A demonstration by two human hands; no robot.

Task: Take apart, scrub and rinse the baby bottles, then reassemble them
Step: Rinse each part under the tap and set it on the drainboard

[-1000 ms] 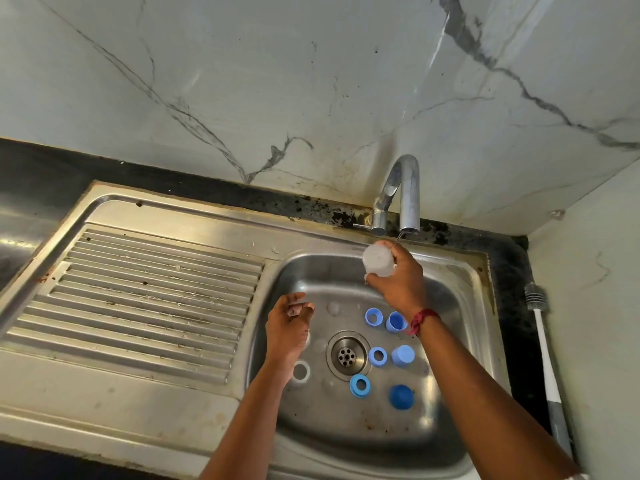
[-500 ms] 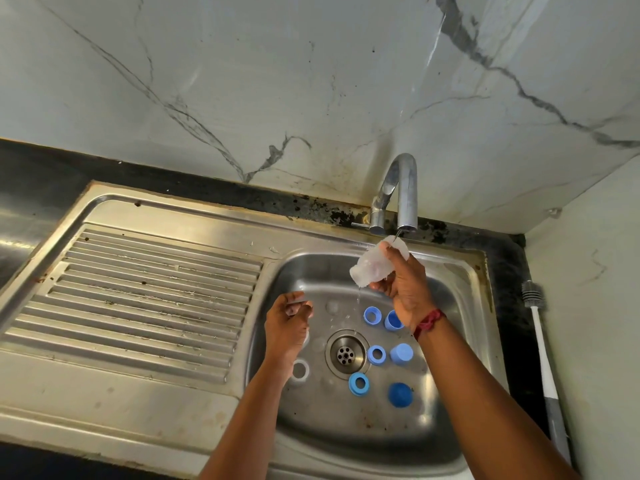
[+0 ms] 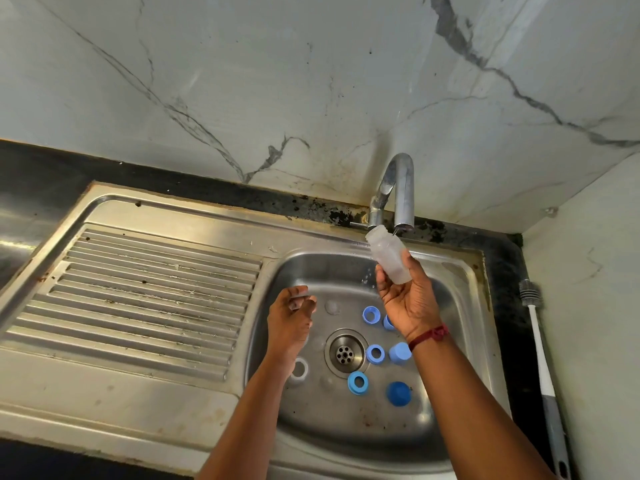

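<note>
My right hand (image 3: 405,306) grips a clear baby bottle body (image 3: 388,258) by its base, tilted with the mouth up beside the tap spout (image 3: 403,202). Above the left side of the sink basin (image 3: 346,431), my left hand (image 3: 289,323) hovers with curled fingers and seems to pinch a small clear piece. On the basin floor lie blue screw rings (image 3: 371,314) (image 3: 375,354) (image 3: 357,383), blue caps (image 3: 400,353) (image 3: 399,393), a clear ring (image 3: 299,369) and a clear nipple (image 3: 331,307). My right wrist partly hides one more blue piece.
A ribbed steel drainboard (image 3: 145,292) stretches to the left of the basin. A white-handled bottle brush (image 3: 540,358) lies on the dark counter at the right, along the side wall. The drain (image 3: 344,354) sits at the basin's middle.
My right hand has turned the bottle over, from mouth down and draining to mouth up beside the spout. My left hand has stayed where it was.
</note>
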